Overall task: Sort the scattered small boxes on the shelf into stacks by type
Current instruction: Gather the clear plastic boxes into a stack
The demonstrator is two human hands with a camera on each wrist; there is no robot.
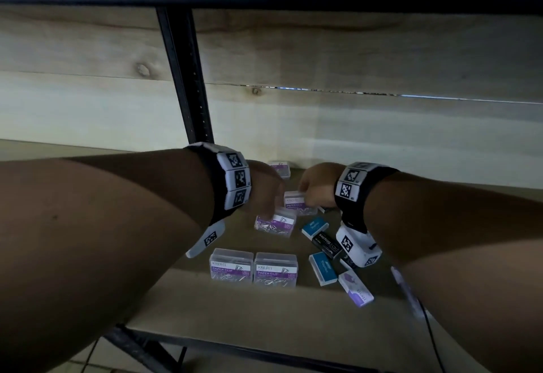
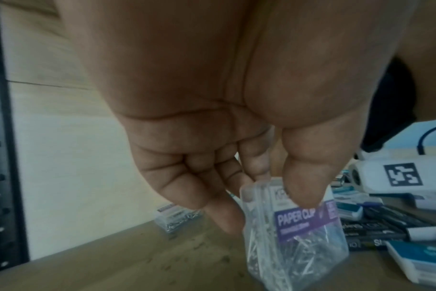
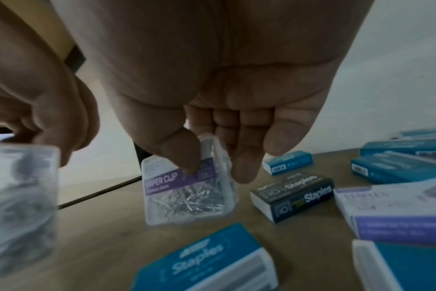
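Both hands reach over the wooden shelf (image 1: pixel 249 308). My left hand (image 1: pixel 269 208) pinches a clear paper clip box (image 1: pixel 276 224) with a purple label by its top edge; in the left wrist view the thumb and fingers of this hand (image 2: pixel 274 195) hold that box (image 2: pixel 296 232) upright, just above the board. My right hand (image 1: pixel 305 196) pinches a second paper clip box (image 1: pixel 296 203) between thumb and fingers, and the right wrist view shows this hand (image 3: pixel 214 167) holding the box (image 3: pixel 187 193) tilted over the shelf.
Two paper clip boxes (image 1: pixel 231 265) (image 1: pixel 275 268) stand side by side near the front edge, and another (image 1: pixel 280 166) sits at the back wall. Blue staples boxes (image 1: pixel 314 225) (image 1: pixel 323 268), a black one (image 1: pixel 326 243) and a purple-white one (image 1: pixel 355 287) lie scattered on the right. A black upright post (image 1: pixel 188 78) stands behind.
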